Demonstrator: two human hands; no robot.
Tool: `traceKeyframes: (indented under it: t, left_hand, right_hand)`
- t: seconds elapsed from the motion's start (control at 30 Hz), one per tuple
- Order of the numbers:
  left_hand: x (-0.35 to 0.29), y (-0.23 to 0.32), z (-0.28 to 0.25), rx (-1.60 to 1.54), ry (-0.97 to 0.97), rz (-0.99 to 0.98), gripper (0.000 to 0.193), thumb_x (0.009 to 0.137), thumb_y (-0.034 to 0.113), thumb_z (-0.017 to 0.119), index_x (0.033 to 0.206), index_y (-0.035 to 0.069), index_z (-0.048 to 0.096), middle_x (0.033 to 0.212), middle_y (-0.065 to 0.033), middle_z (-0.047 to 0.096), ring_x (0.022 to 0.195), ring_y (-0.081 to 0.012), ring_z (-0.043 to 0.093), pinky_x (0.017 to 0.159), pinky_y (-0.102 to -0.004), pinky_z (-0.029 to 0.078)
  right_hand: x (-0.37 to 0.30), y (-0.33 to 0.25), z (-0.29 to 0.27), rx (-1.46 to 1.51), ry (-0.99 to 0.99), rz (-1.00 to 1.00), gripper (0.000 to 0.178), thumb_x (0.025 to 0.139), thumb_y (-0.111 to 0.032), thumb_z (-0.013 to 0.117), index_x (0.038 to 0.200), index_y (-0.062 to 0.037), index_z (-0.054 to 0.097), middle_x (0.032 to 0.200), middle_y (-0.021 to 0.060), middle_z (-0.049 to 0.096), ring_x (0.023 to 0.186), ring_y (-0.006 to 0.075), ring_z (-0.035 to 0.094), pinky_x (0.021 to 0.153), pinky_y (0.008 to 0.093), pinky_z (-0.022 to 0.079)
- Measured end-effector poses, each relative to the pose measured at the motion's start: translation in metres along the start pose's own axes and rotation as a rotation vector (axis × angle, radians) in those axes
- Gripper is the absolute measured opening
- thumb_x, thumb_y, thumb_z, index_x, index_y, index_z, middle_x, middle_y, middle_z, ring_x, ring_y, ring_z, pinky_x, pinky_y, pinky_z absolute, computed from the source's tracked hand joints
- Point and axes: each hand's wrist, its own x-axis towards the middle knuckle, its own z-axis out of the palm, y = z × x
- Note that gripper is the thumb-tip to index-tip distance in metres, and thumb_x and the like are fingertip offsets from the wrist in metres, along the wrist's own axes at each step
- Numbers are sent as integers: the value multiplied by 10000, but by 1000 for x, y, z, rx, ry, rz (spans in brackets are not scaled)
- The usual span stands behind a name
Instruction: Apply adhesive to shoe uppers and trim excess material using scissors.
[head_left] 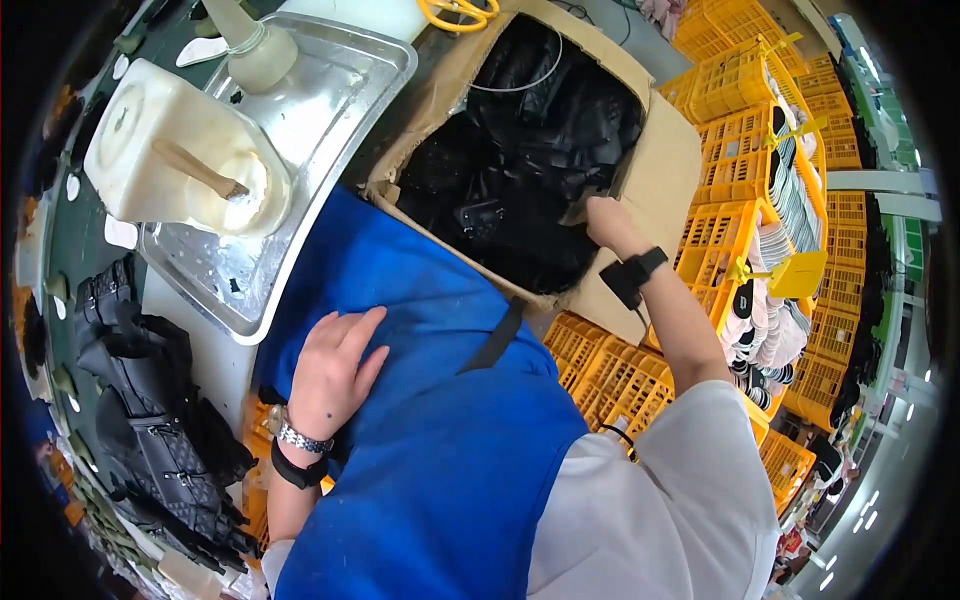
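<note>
My left hand (pixel 335 365) rests over the blue apron (pixel 430 400) on my lap, fingers stretched and thumb apart, holding nothing. My right hand (pixel 610 225) reaches in over the right side of an open cardboard box (pixel 655 165). Its fingers are curled closed at the edge of the black pieces (pixel 540 150) heaped inside. What they grip, if anything, is too dark and small to make out. A thin pale loop (pixel 545 78) lies across the top of the heap.
At the left a metal tray (pixel 350 95) holds a white plastic container (pixel 130 150) with a brush (pixel 200 168) in it. Black strapped shoe uppers (pixel 160 400) lie on the green surface. Yellow crates (pixel 730 150) stack up at right. Yellow-handled scissors (pixel 458 12) lie beyond the tray.
</note>
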Motion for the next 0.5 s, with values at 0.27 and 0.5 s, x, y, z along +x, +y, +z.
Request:
traceKeyframes:
  t: [0.27, 0.5]
  left_hand:
    - [33, -2, 16, -148, -124, 139, 389, 740, 75, 642, 1113, 35, 539, 911, -136, 626, 858, -327, 582, 817, -382, 459]
    - [99, 15, 69, -568, -460, 112, 530, 797, 163, 629, 1271, 49, 420, 1032, -161, 605, 978, -298, 586, 888, -378, 444]
  right_hand:
    - [-68, 35, -95, 1191, 234, 124, 150, 838, -146, 571, 859, 0, 598, 761, 20, 603, 692, 116, 579, 625, 247, 456]
    - [-159, 64, -36, 1802, 240, 104, 200, 889, -200, 486, 1003, -57, 568, 918, 26, 561, 846, 157, 534, 751, 268, 448]
